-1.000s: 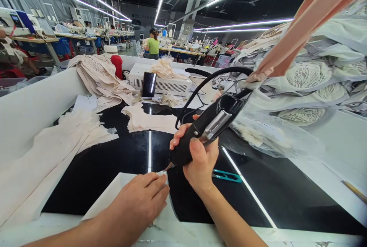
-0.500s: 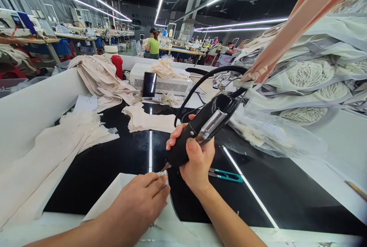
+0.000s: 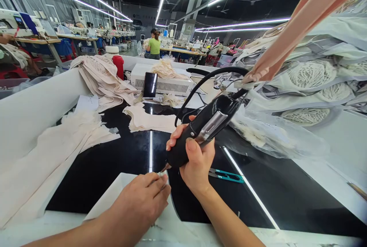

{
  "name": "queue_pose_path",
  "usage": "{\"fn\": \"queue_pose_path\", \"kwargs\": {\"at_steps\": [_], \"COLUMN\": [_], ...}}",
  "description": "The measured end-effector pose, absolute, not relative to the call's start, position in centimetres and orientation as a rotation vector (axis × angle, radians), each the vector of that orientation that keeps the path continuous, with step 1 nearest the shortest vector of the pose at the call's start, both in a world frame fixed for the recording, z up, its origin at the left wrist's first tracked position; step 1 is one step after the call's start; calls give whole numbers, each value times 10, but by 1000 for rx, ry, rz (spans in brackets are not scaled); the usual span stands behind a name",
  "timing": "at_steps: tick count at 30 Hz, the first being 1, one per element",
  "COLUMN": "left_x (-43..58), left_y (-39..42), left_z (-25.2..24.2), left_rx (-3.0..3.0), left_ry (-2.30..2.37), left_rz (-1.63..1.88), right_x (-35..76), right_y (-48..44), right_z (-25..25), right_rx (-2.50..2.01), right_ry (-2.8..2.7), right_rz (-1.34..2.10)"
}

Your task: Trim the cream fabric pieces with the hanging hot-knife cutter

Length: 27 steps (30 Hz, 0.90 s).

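My right hand [image 3: 197,159] is wrapped around a black corded handheld tool [image 3: 210,119] with a silver lever along its side, the thumb resting just below the lever. The tool tilts down to the left, and its narrow metal tip [image 3: 165,167] meets the pale fabric piece [image 3: 120,184] by my left fingertips. With curled fingers, my left hand [image 3: 143,197] grips the edge of this fabric and presses it near the front of the black tabletop [image 3: 100,170]. The fingers hide the exact spot under the tip. Teal thread snips [image 3: 226,175] lie just right of my right wrist.
A pink cloth strap [image 3: 301,29] is tied near the tool's cable end. Cut fabric [image 3: 151,120] lies ahead, with more fabric [image 3: 57,143] at left. A phone [image 3: 150,84] leans against a vented white box [image 3: 177,83]. Bagged pieces [image 3: 266,132] and stacked garments [image 3: 309,73] fill the right.
Both hands, the tool and the fabric hold almost the same position. The whole view has shifted very slightly.
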<state>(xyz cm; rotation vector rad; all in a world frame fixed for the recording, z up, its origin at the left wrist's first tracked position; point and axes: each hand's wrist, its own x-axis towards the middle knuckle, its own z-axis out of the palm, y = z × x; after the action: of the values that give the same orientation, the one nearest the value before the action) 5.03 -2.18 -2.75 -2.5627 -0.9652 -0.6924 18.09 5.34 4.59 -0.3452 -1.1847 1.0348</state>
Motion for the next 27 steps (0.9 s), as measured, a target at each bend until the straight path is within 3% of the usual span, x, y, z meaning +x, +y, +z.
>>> {"fn": "queue_pose_path", "kwargs": {"at_steps": [14, 23, 27], "left_x": [13, 33, 39], "left_y": [-5, -24, -28], "left_z": [-7, 5, -1], "left_rx": [-2515, -2751, -2817], "left_ry": [-1120, -952, -931], "left_rz": [-532, -824, -778], "right_x": [209, 226, 226], "right_y": [42, 20, 17], "right_z": [70, 63, 61], "right_rx": [-451, -466, -459], "right_ry": [-1165, -1142, -1147], "right_rz": [898, 915, 926]}}
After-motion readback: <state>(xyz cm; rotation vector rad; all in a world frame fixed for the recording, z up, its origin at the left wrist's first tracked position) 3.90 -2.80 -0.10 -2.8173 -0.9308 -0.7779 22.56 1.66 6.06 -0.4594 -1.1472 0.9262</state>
